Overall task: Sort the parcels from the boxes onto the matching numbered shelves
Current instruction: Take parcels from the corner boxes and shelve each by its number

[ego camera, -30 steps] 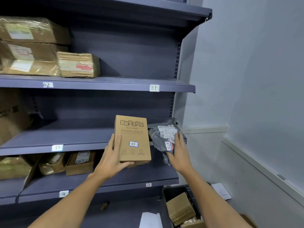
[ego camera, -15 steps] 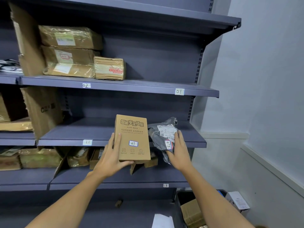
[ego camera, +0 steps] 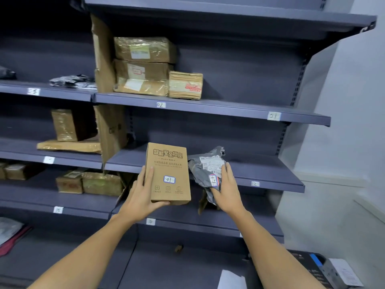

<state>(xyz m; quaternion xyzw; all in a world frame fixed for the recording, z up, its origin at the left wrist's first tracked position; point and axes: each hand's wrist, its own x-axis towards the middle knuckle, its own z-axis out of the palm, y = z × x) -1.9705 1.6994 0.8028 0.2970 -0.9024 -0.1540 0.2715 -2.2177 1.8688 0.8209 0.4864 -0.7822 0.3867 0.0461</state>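
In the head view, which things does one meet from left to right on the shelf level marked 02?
Dark bag at edge, black-and-white plastic bag, upright cardboard sheet, stack of taped boxes, small corrugated box.

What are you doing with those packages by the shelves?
A person is sorting parcels at the dark numbered shelves. Their left hand holds up a brown cardboard box with a sticker reading 07, and their right hand grips a grey bag whose sticker is hard to read. Neither parcel is on a shelf yet. Some taped parcels already sit above the 02 tag.
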